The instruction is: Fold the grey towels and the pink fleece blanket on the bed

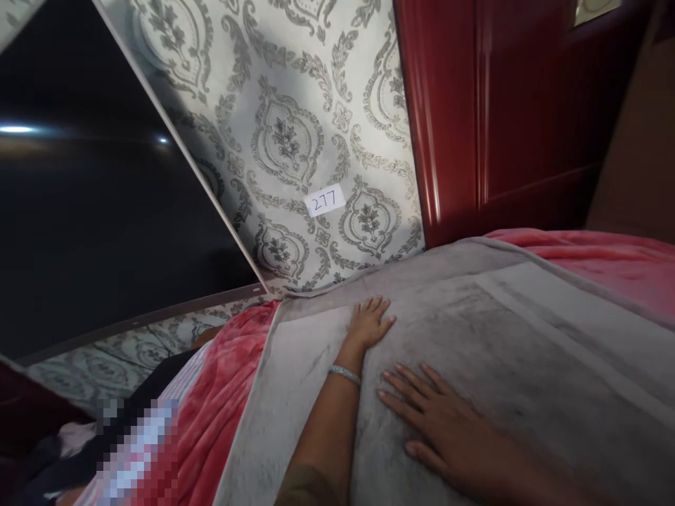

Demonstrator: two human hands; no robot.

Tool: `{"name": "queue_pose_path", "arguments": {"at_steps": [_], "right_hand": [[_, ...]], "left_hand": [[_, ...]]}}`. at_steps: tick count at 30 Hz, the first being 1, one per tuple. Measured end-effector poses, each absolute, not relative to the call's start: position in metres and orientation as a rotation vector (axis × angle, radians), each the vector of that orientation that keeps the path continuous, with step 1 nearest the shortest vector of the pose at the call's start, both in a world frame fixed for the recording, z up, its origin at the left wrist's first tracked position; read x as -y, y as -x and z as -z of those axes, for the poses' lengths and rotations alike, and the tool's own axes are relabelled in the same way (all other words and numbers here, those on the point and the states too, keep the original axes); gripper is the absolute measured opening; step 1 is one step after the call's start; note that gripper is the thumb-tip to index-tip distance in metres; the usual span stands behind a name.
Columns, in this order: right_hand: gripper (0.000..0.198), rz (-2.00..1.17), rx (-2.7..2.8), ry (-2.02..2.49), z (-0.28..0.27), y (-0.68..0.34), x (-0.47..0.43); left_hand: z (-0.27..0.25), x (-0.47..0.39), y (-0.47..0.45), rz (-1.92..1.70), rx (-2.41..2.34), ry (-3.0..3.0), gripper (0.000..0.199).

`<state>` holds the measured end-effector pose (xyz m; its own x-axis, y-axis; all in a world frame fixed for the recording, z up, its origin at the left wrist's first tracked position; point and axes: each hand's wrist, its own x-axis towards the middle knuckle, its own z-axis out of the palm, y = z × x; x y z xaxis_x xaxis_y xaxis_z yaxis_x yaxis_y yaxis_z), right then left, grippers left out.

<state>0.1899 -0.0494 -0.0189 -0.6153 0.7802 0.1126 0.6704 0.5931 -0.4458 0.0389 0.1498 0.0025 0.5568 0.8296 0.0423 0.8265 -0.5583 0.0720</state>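
Plainly, the grey plush blanket (532, 379) is laid over the red blanket (229, 376), beside the wallpapered wall (295, 137). Its far part is touched by the left hand (368, 323); the right hand (443, 422) is held palm-down closer in, both with fingers spread.

Your left forearm (327, 429) stretches forward from the bottom of the view, its wrist (352, 356) nearly straight and the left hand (369, 323) palm down, fingers spread, thumb out to the right. Your right hand (448, 422) sits nearer you, palm down, fingers fanned toward the upper left, thumb apart, its forearm (532, 474) slanting in from the lower right.
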Motion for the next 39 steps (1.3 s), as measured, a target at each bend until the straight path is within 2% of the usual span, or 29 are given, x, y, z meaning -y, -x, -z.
{"name": "queue_pose_path", "arguments": {"at_steps": [4,6,11,17,25,39], "right_hand": [[0.066,-0.674,2.567,1.156,-0.003,-0.200,0.030],[0.065,-0.592,2.478,1.189,-0.013,-0.210,0.005],[0.068,-0.144,2.338,1.564,-0.013,-0.249,-0.075],[0.068,-0.172,2.252,1.898,0.018,-0.332,-0.118],[0.068,-0.166,1.786,2.374,0.024,-0.444,-0.102],[0.057,0.023,1.565,2.318,0.035,-0.495,-0.006]], "left_hand": [[-0.002,-0.149,-0.040,-0.103,-1.485,-2.741,0.063],[-0.002,-0.150,-0.040,-0.093,-1.492,-2.748,0.064],[-0.003,-0.151,-0.040,-0.090,-1.504,-2.771,0.064],[-0.005,-0.155,-0.042,-0.052,-1.517,-2.733,0.065],[-0.003,-0.162,-0.041,-0.046,-1.480,-2.721,0.066],[-0.002,-0.157,-0.038,-0.111,-1.473,-2.761,0.063]]}}
